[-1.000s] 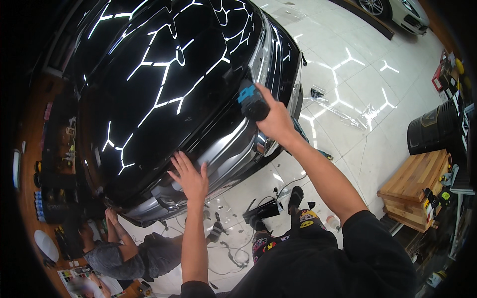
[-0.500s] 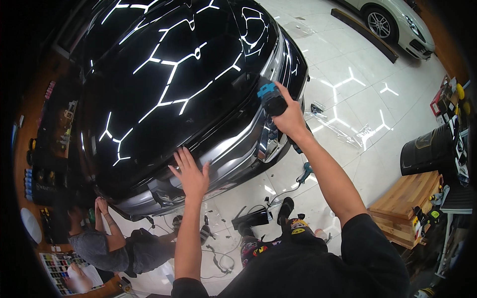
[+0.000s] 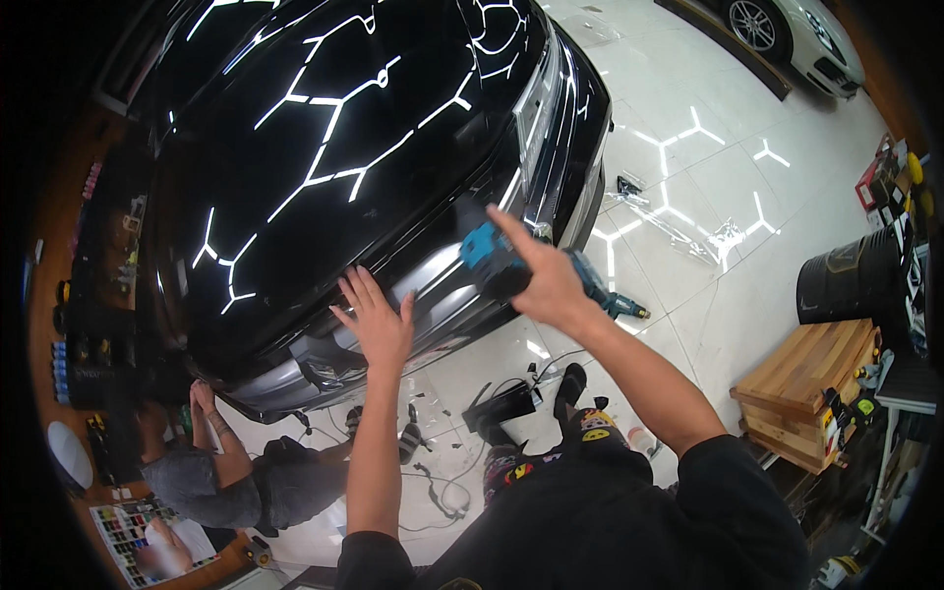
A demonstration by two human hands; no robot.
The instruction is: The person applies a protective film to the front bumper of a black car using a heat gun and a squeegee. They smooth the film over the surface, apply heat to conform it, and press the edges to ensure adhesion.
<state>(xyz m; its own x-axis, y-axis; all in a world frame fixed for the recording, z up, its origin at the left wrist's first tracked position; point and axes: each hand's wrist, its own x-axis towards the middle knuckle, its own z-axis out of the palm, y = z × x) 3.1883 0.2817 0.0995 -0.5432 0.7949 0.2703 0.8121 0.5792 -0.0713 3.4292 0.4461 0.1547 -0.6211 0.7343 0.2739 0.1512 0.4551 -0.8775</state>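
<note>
A glossy black car [image 3: 393, 157] fills the upper left, its silver-grey lower front [image 3: 438, 285] nearest me. My left hand [image 3: 379, 320] lies with spread fingers on the edge between the black panel and the silver-grey part. In my right hand [image 3: 546, 285] I grip a blue-and-black cordless power tool [image 3: 487, 258] over the car's corner, below a clear lamp [image 3: 533, 113]; its block-like end faces me and my index finger is stretched out. Past my wrist shows a teal body with a narrow nozzle [image 3: 629, 307]; whether it belongs to the same tool, I cannot tell.
At lower left a co-worker [image 3: 206, 482] has both hands at the car's edge. Cables [image 3: 438, 492] and a black box-like item [image 3: 501, 403] lie on the pale tiles. Wooden box [image 3: 801, 383], black drum [image 3: 851, 280] and white car [image 3: 787, 39] stand at right.
My right hand has brought the power tool left and toward me, down from beside the lamp. My left hand keeps its place on the car. The view has shifted slightly.
</note>
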